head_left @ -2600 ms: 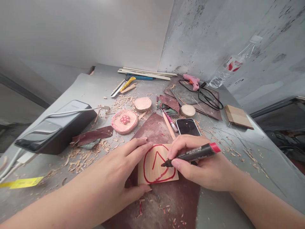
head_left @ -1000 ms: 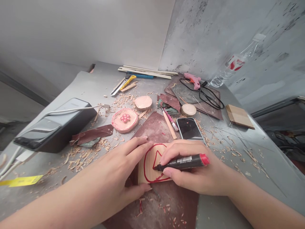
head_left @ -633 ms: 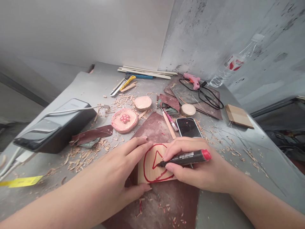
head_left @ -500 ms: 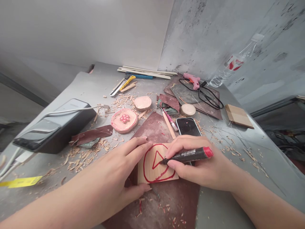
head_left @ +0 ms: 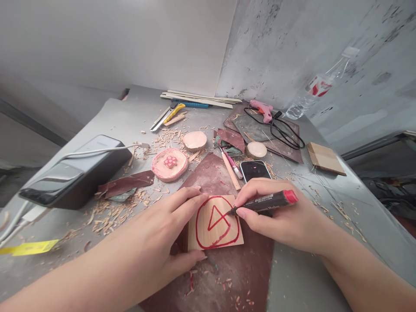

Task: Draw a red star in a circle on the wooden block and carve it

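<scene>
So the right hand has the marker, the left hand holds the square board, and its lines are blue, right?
Not quite: the head view shows red lines, not blue. The right hand has the marker, and the left hand holds the square board.

Workshop: shavings [head_left: 108,218], glue gun [head_left: 266,112]
</scene>
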### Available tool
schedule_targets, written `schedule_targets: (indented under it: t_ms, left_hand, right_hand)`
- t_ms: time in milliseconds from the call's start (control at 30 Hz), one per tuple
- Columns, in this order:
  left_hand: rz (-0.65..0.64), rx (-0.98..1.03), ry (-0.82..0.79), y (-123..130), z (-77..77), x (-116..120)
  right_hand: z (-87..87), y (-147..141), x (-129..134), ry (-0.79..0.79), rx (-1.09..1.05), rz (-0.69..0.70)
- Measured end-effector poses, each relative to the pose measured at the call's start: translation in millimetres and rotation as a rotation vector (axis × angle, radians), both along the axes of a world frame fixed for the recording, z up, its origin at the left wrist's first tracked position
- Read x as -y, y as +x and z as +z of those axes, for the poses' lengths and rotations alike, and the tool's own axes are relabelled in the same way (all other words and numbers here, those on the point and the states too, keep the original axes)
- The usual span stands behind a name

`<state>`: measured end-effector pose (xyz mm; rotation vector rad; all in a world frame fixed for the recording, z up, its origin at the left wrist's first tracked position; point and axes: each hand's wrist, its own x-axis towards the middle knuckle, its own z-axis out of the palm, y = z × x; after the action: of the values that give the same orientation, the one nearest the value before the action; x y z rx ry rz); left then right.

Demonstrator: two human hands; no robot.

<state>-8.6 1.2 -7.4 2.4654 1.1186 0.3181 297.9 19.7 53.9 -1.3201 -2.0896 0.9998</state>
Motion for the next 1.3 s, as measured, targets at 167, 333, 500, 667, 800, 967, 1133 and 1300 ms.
schedule_targets:
  t_ms: [167,333,500,667,800,967,1133,1300]
  left_hand:
    - [-0.005,0.005,0.005,1,0.2,0]
    - [0.006,-0.003,-0.007,2,-0.7,1]
    - [-0.002,0.004,-0.030,0,-0.8,0]
    - [0.006,0.024,-0.043,1,0.8,0]
    - [0.006,0.022,-0.043,2,2.6,0]
    - [0.009,0.012,-0.041,3,2.0,-1]
    - [0.006,0.000,-0.040,2,1.8,0]
    - [0.004,-0.022,-0.034,0,0.7,2]
  right_hand:
    - [-0.9,-2,-2,-0.009,-0.084,0.015]
    - [-9.5,-12,-2,-0.078,-0.212,0.023]
    - [-11.3,-19,0,-0.122,-0.198,0.020]
    - [-10.1,-21,-1,-0.098,-0.200,0.023]
    - [-11.0,-21,-1,-0.062,-0.157,0.021]
    - [-10.7,-23,1,-0.041,-0.135,0.024]
    - [-7.1,-23,2,-0.025,-0.122,0.001]
    - [-6.4,-19,0,-0.019,-0.081,-0.020]
